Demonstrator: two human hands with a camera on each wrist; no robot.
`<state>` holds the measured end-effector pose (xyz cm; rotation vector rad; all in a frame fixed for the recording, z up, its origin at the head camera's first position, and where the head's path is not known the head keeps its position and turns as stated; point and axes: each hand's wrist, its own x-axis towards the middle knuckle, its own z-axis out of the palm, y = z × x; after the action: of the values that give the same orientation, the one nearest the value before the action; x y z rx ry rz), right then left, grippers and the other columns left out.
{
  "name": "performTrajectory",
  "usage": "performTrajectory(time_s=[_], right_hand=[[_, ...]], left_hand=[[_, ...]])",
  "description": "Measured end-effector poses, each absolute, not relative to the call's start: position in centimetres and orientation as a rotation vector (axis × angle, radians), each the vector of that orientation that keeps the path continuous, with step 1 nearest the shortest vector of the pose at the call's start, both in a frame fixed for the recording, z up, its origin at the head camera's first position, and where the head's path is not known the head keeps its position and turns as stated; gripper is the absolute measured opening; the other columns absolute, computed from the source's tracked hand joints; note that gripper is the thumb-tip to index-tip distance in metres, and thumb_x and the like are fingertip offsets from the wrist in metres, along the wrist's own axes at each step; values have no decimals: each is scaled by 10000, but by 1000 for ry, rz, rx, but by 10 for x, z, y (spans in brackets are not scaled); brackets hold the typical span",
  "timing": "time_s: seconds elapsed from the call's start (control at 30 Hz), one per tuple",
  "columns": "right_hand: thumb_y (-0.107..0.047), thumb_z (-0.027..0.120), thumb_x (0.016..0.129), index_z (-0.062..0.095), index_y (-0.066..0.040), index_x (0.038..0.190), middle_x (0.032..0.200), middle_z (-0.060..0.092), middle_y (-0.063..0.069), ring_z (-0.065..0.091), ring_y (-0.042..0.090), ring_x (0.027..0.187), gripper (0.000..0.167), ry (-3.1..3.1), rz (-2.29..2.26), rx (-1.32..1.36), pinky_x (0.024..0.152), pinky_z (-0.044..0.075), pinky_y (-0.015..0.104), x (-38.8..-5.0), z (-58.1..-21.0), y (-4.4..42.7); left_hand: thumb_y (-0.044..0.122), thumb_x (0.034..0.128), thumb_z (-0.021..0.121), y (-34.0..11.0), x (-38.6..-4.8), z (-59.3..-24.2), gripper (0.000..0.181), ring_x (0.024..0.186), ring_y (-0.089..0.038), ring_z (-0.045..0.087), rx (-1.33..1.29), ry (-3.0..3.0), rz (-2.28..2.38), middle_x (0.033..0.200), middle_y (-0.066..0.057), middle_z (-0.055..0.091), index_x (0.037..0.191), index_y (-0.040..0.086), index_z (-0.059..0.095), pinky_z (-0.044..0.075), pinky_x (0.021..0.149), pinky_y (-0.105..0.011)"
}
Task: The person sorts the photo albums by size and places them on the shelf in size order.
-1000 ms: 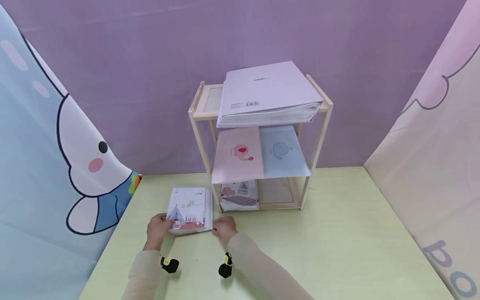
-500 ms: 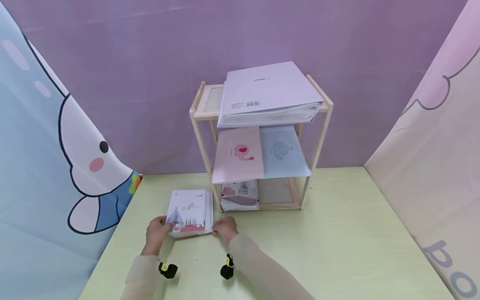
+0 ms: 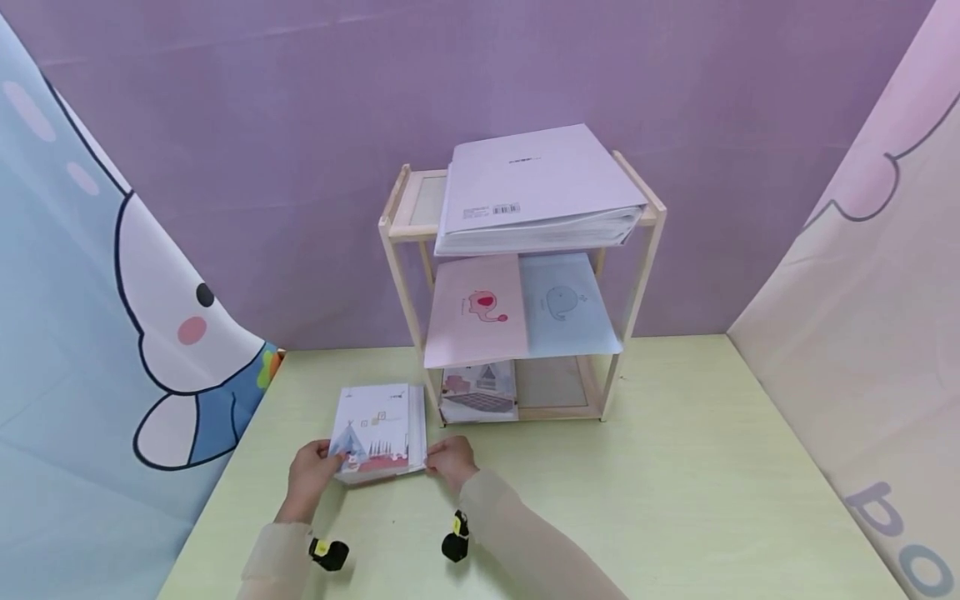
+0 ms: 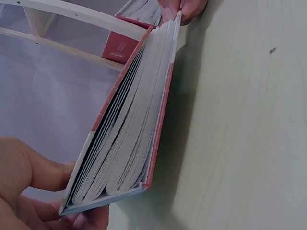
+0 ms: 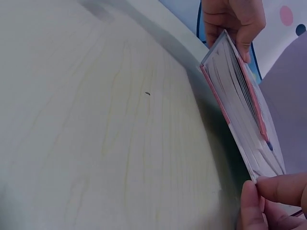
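A thick photo album [image 3: 375, 429] with a tent picture on its white cover is raised at a slant over the table, its layered pages [image 4: 136, 120] showing along the near edge. My left hand [image 3: 309, 479] grips its left, spine side; in the left wrist view the thumb lies on the top cover, the other fingers below. At the opposite near corner, my right hand [image 3: 452, 460] pinches the bottom cover between thumb and fingers, as the right wrist view [image 5: 273, 203] shows. The front cover stops short of the right edge, leaving a strip of pages exposed.
Right of the album stands a wooden rack [image 3: 636, 275]. Its top bears a large white binder-like album [image 3: 540, 179]. A pink elephant folder [image 3: 476, 312] and a blue whale folder [image 3: 566, 304] lie on the middle shelf. Another patterned album [image 3: 480, 392] is on the bottom shelf.
The album's far edge has come slightly nearer to me and its near edge has shifted down in the head view. My left hand has drawn back a little; the right hand has barely moved.
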<state>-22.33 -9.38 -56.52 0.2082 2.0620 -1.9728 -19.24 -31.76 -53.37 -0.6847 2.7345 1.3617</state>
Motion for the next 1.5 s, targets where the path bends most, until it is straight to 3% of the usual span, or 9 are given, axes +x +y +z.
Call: performTrajectory(time_s=[0.3, 0.5, 0.67, 0.93, 1.2, 1.5], right_hand=[[201, 602, 724, 597, 166, 867, 788, 589, 157, 579, 158, 636, 147, 1926, -1975, 61, 668, 564, 313, -218, -568, -89], [175, 609, 755, 585, 147, 880, 744, 554, 79, 584, 139, 629, 130, 1875, -1899, -2, 677, 563, 310, -214, -566, -87], [188, 606, 761, 571, 148, 876, 736, 557, 87, 599, 141, 634, 126, 1834, -1886, -5, 692, 565, 317, -209, -563, -85], [190, 623, 754, 548, 99, 784, 693, 551, 74, 578, 133, 580, 122, 1841, -1778, -54, 660, 564, 297, -197, -564, -84], [228, 622, 720, 480, 32, 727, 696, 543, 80, 568, 135, 573, 241, 1814, -1762, -60, 641, 565, 287, -183, -561, -87], [246, 609, 709, 477, 56, 741, 711, 571, 98, 619, 207, 627, 234, 1802, -1770, -62, 635, 564, 284, -169, -564, -87]], left_hand=[[58, 851, 578, -322, -181, -530, 429, 851, -242, 571, -629, 2678, 1454, 1056, -281, 568, 1197, -171, 470, 461, 645, -222], [34, 861, 573, -325, -176, -525, 420, 859, -254, 559, -612, 2655, 1452, 1037, -271, 557, 1202, -180, 454, 470, 653, -236], [31, 875, 570, -327, -176, -525, 411, 843, -237, 550, -617, 2619, 1462, 1024, -242, 555, 1217, -162, 448, 477, 664, -258], [22, 864, 567, -326, -171, -516, 411, 869, -262, 536, -572, 2624, 1396, 1060, -252, 531, 1222, -141, 447, 474, 684, -278], [-1, 828, 595, -330, -166, -510, 392, 864, -264, 536, -519, 2636, 1325, 1037, -254, 554, 1173, -148, 481, 465, 672, -278], [3, 803, 642, -333, -162, -513, 389, 821, -231, 531, -501, 2615, 1259, 964, -189, 567, 1128, -137, 480, 446, 668, -283]])
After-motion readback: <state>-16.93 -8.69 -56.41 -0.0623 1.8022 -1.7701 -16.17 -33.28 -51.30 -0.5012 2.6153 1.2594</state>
